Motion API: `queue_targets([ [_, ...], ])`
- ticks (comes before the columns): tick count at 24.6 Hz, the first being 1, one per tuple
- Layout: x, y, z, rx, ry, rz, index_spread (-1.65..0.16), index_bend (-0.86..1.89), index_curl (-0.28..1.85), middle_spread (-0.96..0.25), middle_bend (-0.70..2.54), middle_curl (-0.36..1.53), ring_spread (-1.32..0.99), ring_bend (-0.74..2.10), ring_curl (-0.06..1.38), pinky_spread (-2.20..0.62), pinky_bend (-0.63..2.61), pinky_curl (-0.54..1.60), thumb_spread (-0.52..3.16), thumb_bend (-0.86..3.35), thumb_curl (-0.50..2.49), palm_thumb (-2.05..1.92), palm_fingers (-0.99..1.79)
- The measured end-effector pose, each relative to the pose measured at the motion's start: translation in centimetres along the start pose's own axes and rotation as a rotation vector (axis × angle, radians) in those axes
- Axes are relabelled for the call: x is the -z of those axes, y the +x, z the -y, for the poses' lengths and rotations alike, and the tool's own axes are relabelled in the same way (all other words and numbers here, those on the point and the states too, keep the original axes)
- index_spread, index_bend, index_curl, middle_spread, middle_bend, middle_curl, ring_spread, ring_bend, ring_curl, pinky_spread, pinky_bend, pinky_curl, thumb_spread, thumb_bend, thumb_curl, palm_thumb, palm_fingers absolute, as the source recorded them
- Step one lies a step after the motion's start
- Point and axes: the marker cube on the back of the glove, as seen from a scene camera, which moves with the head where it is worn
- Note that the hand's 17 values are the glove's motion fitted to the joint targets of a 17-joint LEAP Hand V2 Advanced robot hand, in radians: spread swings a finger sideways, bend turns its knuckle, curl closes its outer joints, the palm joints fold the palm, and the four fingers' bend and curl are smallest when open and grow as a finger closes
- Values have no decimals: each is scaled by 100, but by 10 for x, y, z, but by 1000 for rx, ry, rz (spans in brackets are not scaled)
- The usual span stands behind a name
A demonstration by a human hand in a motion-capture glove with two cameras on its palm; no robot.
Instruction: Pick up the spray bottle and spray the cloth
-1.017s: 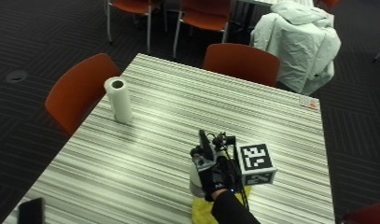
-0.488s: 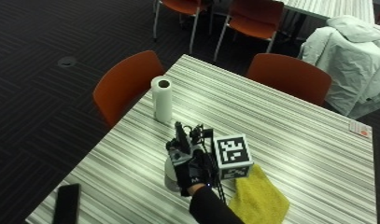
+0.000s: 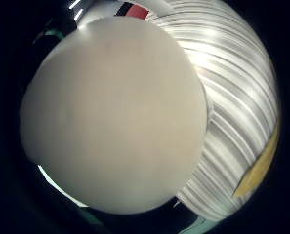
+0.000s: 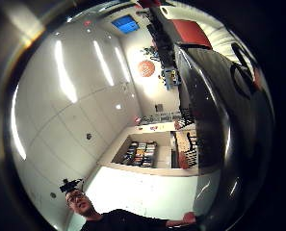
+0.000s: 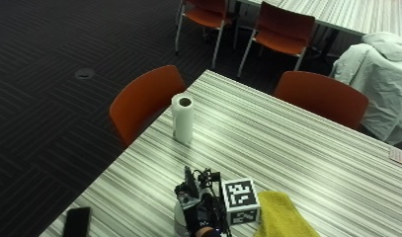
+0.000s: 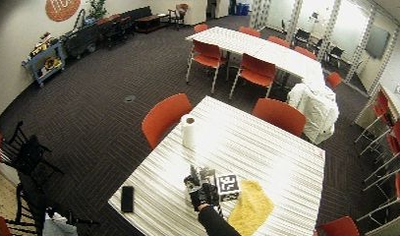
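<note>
reaching the spray bottle (image 5: pixel 182 217) beside the yellow cloth (image 5: pixel 279 217), the gloved right hand (image 5: pixel 204 213) shows no discernible finger position; spraying remains undone.

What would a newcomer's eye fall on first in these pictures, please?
Probably the gloved right hand at the near edge of the striped table, wrapped round a pale spray bottle that fills the little-finger-side palm view. Next, the yellow cloth lying flat just beside that hand. A white paper towel roll stands upright near the table's far left edge, by an orange chair.
</note>
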Motion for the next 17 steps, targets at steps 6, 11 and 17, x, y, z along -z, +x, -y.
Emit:
queue_targets([
  [6,3,-2,2,5,-12,-23,-11,37,69,-2,48,65,-10,35,52,7,10,24,90,5,89,124,86],
  [11,1,-5,7,14,-27,-48,-12,39,69,-2,47,64,-9,34,51,8,10,22,93,5,88,123,86],
  [17,9,-4,12,-16,-36,-88,-12,39,68,-1,46,63,-9,34,50,8,9,21,98,5,86,123,84],
])
